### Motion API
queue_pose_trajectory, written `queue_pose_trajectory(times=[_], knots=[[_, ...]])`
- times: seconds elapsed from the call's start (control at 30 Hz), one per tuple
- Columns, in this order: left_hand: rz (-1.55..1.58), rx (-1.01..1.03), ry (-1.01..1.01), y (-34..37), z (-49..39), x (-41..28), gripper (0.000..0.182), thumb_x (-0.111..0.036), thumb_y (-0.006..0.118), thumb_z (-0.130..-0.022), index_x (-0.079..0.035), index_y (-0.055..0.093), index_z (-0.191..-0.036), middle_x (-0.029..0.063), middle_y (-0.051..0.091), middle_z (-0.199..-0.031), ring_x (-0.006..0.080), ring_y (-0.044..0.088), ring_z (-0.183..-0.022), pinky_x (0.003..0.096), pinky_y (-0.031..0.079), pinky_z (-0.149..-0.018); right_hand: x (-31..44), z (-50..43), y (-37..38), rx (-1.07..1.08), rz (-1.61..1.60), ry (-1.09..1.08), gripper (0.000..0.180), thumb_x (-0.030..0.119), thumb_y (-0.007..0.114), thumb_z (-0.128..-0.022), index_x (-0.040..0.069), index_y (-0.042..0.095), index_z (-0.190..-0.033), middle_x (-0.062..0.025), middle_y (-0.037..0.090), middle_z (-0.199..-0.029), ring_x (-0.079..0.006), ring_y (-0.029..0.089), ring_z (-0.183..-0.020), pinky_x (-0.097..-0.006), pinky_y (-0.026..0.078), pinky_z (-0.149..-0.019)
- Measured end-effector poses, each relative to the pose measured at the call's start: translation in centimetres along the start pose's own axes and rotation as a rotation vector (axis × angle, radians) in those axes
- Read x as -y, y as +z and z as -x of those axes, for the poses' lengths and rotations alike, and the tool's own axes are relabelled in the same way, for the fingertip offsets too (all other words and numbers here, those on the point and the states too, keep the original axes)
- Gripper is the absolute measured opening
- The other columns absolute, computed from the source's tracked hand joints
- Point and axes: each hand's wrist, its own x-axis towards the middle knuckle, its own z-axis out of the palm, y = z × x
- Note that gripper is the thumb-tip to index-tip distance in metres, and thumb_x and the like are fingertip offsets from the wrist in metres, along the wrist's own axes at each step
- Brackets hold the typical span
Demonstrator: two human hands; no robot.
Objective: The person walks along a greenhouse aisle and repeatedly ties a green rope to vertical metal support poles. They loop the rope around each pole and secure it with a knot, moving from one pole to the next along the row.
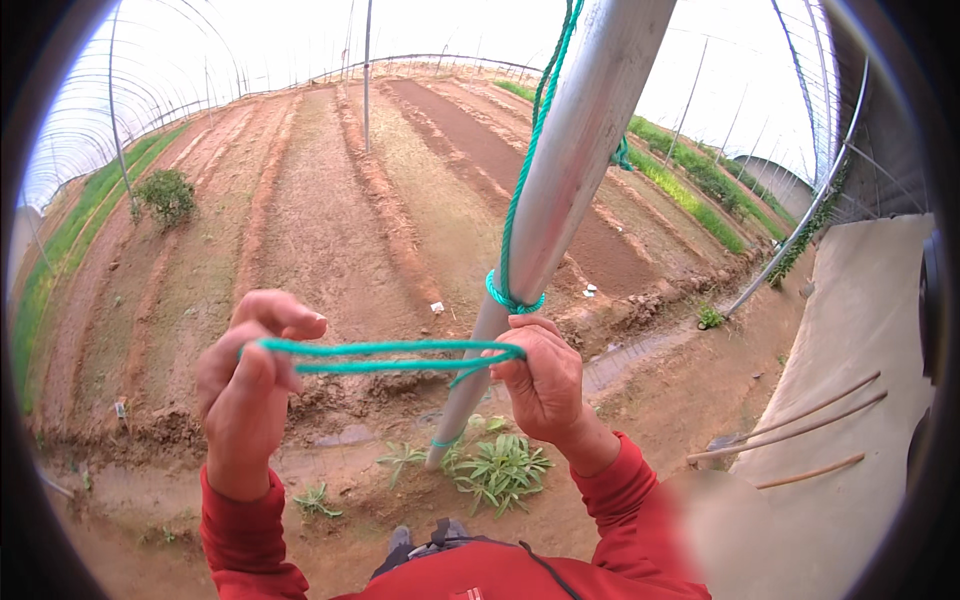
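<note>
A loop of green twisted rope [390, 357] stretches between my two hands, its two strands running nearly level. The fingers of my left hand [247, 382] are curled around its left end, slightly blurred. My right hand [546, 379] pinches the other end, close against a metal pole [559, 165]. Just above that hand, a turn of the green rope [514, 301] circles the pole. From this turn the rope runs up along the pole's left side and out at the top. A short tail hangs below my right fingers.
Leafy weeds [504, 472] grow at the pole's foot, beside a muddy channel [349, 435]. Long-handled tools [787, 431] lean on the pale wall [817, 330] at right. Ahead, soil beds [322, 195] stretch under a greenhouse frame, with a bush [165, 197] at left.
</note>
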Motion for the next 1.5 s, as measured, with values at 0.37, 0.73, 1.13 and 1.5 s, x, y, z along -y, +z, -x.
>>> queue_pose_trajectory(times=[0.37,0.73,1.13,1.5], knots=[[-0.439,0.212,0.368,2.5,-9.1,9.8,0.020,0.002,0.068,-0.096,-0.002,0.071,-0.115,0.0104,0.069,-0.096,0.0208,0.069,-0.083,0.0336,0.056,-0.071,0.5,-1.9,0.3,-0.372,-0.645,0.699,0.037,0.029,0.051,-0.112,0.003,0.059,-0.088,0.0010,0.046,-0.066,-0.0088,0.044,-0.057,-0.0282,0.047,-0.056],[-0.516,0.396,0.345,2.9,-9.3,15.4,0.011,-0.003,0.070,-0.094,-0.001,0.073,-0.104,0.0127,0.070,-0.090,0.0229,0.069,-0.075,0.0337,0.056,-0.062,1.8,-1.4,1.4,-0.122,-0.110,0.492,0.034,0.027,0.051,-0.112,0.002,0.059,-0.090,0.0027,0.048,-0.067,-0.0057,0.043,-0.057,-0.0254,0.042,-0.055],[0.673,0.338,-0.434,15.1,-15.6,15.1,0.031,-0.004,0.065,-0.095,0.005,0.070,-0.125,0.0045,0.073,-0.104,0.0094,0.066,-0.090,0.0238,0.053,-0.080,1.6,-2.5,1.3,-0.240,-0.265,0.622,0.033,0.027,0.051,-0.112,0.002,0.060,-0.091,0.0022,0.048,-0.068,-0.0062,0.045,-0.058,-0.0253,0.042,-0.054],[0.649,0.535,-0.404,11.3,-12.7,14.1,0.051,0.000,0.072,-0.087,0.008,0.061,-0.136,0.0116,0.069,-0.130,0.0164,0.065,-0.119,0.0336,0.051,-0.105,1.1,-2.6,0.7,-0.297,-0.547,0.683,0.033,0.027,0.052,-0.111,0.002,0.061,-0.092,0.0017,0.047,-0.068,-0.0070,0.043,-0.058,-0.0254,0.043,-0.055]])
